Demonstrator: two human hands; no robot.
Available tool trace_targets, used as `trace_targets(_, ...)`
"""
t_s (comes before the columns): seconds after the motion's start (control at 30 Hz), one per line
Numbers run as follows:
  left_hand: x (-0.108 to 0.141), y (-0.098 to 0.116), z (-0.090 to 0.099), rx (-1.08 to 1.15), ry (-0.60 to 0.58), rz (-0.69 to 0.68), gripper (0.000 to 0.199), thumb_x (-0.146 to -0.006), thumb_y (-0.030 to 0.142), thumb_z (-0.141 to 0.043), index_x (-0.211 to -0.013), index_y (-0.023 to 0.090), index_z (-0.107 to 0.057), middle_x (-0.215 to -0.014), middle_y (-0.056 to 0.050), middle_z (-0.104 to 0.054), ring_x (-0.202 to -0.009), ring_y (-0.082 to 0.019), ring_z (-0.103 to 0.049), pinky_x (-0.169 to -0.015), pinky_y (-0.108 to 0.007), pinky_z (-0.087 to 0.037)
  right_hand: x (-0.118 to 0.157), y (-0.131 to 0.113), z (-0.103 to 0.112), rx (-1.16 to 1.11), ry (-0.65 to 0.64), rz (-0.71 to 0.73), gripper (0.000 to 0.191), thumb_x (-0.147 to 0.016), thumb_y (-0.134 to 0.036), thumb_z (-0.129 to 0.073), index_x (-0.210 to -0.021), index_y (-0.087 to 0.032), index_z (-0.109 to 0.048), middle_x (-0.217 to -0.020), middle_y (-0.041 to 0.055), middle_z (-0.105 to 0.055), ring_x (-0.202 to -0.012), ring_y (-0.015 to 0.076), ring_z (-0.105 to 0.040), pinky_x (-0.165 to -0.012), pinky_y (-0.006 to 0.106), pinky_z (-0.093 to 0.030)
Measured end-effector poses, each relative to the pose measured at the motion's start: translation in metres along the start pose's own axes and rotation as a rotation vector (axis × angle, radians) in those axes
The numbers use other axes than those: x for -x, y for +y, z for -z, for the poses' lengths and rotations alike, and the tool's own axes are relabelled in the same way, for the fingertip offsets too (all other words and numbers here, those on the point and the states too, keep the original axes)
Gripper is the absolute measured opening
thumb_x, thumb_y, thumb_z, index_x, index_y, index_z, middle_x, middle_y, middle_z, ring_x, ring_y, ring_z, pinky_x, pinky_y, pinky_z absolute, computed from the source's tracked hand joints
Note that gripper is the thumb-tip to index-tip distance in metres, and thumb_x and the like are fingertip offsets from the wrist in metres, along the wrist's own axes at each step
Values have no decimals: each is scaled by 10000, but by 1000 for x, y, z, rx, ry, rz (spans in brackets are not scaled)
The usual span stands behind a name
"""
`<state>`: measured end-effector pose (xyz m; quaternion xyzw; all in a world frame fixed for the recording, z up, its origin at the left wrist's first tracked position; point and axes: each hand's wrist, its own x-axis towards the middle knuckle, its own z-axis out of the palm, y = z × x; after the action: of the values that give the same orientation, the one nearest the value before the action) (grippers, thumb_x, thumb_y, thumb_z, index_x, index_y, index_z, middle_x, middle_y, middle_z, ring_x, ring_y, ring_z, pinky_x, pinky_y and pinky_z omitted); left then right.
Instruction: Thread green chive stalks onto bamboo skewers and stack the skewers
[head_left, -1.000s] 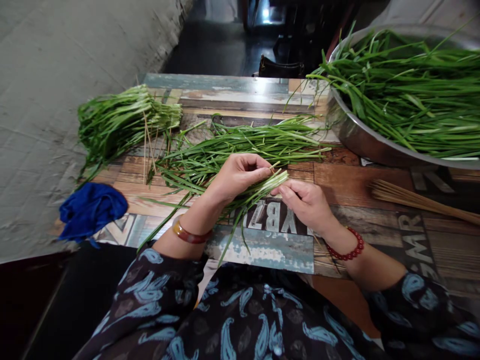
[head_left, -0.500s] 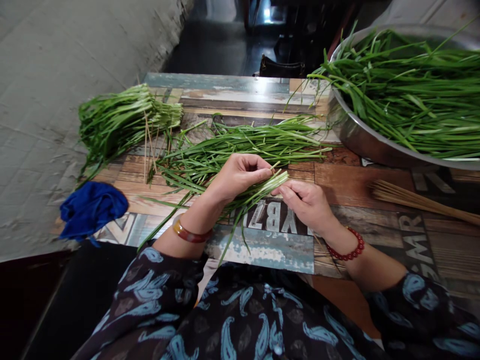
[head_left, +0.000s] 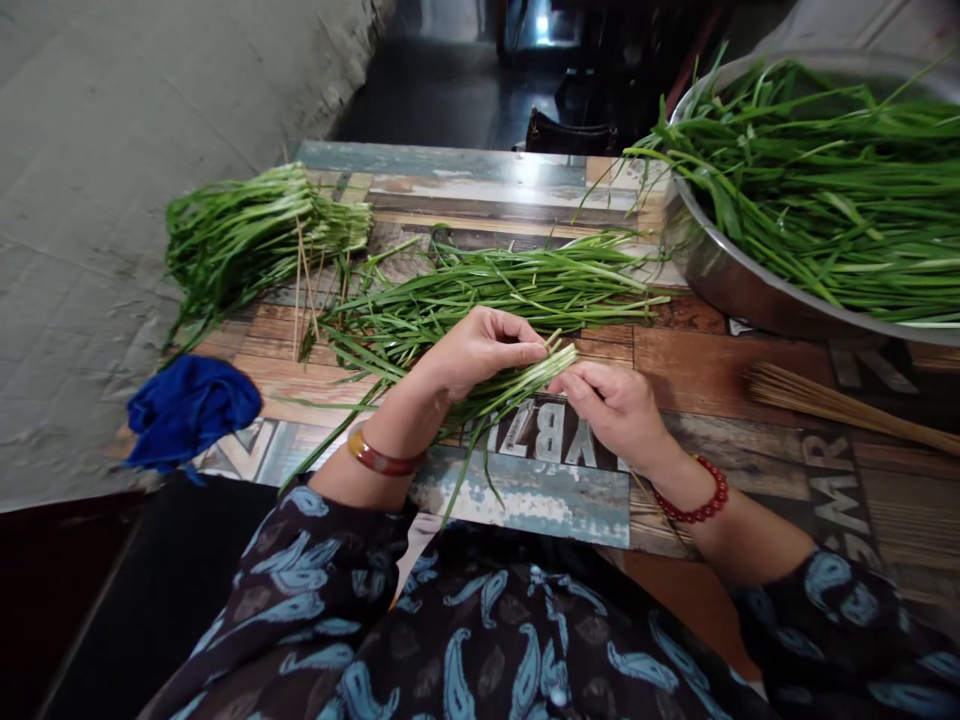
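Observation:
My left hand point(head_left: 491, 350) is closed around a small bunch of garlic chives point(head_left: 541, 376), its pale cut ends pointing right. At those ends my right hand point(head_left: 611, 405) is pinched, fingertips touching or just beside the stems. A thin bamboo skewer point(head_left: 651, 490) shows below my right palm and seems held in it; its tip is hidden. Just beyond my hands lies a loose heap of garlic chives point(head_left: 480, 283). Skewered chives point(head_left: 244, 222) are stacked at the far left, with bare skewer ends point(head_left: 300, 285) sticking out towards me.
A large metal basin point(head_left: 712, 235) full of chives stands at the right. Below it lies a bundle of bamboo skewers point(head_left: 840, 405). A blue cloth point(head_left: 191, 408) rests on the table's left corner, by the grey wall point(head_left: 112, 200). A black bag point(head_left: 570, 133) is beyond the far edge.
The whole view has shifted slightly, so the table things appear a little further right. Both hands keep nearly the same pose at the chive ends.

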<state>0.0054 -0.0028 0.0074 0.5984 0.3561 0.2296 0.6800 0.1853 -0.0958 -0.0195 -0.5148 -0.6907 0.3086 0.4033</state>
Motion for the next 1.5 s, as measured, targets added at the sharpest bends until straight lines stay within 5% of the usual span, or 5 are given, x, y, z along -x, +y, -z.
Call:
trace_targets(0.4,4,4,-9,-41,-164,-80,266,-769,365,-701,-751,101,-671,-710,-50,-657,-633,-115,-569,-613,-230,-432,-1,3,1,-34,23,-55,313,-957,-324,-478,-754,-190,-675,-562,-12,-568,-603,136,-588,-597,254,-446)
trace_targets(0.5,5,4,-10,-81,-112,-83,281,-784,364,-662,-693,99,-669,-647,-43,-640,-581,-108,-549,-563,-221,-406,-1,5,2,25,28,-36,277,-951,-335,-495,-783,-197,-667,-626,2,-612,-638,144,-604,-614,263,-465)
trace_targets(0.73,9,2,-8,-149,-71,-89,280,-779,333,-613,-639,94,-654,-569,-9,-583,-503,-74,-452,-504,-206,-319,-15,-2,19,232,296,163,174,-957,-254,-494,-940,-228,-666,-929,55,-687,-908,192,-636,-815,341,-501)
trace_targets(1.1,12,-2,-7,-260,-149,-191,271,-781,295,-564,-578,115,-582,-519,29,-474,-471,-52,-321,-471,-215,-204,-48,-46,49,814,-250,409,239,-958,-309,-513,-877,-206,-713,-893,53,-699,-844,210,-550,-760,371,-336)
trace_targets(1.5,18,5,-9,-221,-148,-226,262,-713,261,-580,-495,133,-510,-454,53,-391,-442,-39,-255,-441,-209,-161,-60,-80,42,1148,-460,587,264,-936,-198,-535,-685,-184,-615,-710,45,-618,-763,195,-457,-714,374,-272)
